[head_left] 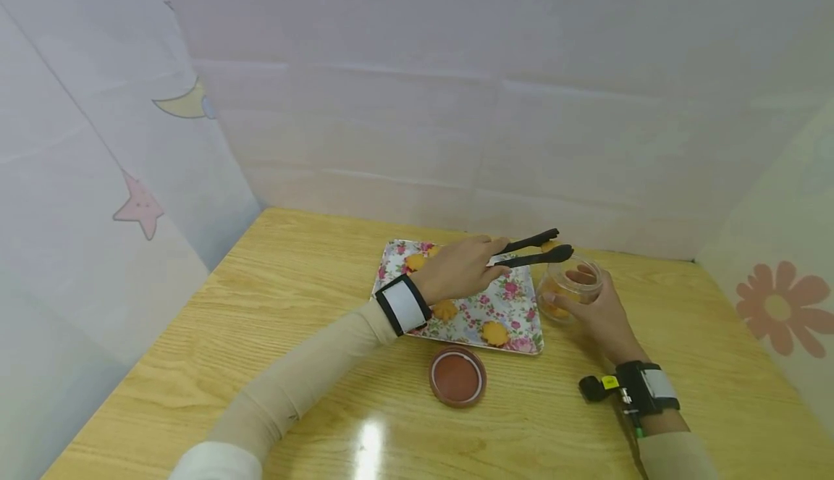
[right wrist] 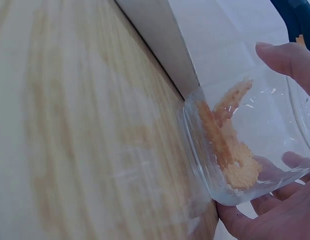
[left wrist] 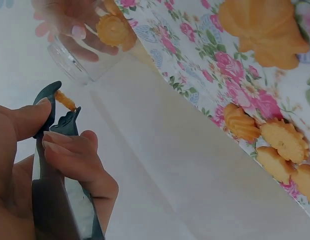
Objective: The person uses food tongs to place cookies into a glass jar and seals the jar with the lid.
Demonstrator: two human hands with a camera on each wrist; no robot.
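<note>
- The person's left hand is curled round a pair of black plastic tongs, thumb on one arm and fingers on the other, and holds them out over the far right corner of the flowered rectangular tray.
- The tong tips sit just above the mouth of the small clear glass jar; the left wrist view shows a small orange crumb of biscuit pinched between the scalloped ends.
- The right hand wraps round that jar from its right side, fingers curved against the glass, the jar standing on the pale wooden table just beside the tray's right edge.
- Inside the jar lie some orange biscuits (seen pressed against the wall in the right wrist view; how many I cannot tell).
- On the tray, more golden flower-shaped biscuits lie scattered, one near the front edge, one partly behind the left wrist, others at the far left corner.
- A round reddish-brown lid lies flat on the table just in front of the tray, apart from both hands.
- Both wrists carry black bands with white patches; the sleeves are beige.
- Pale walls with a star, a moon and a flower close in the table.
</note>
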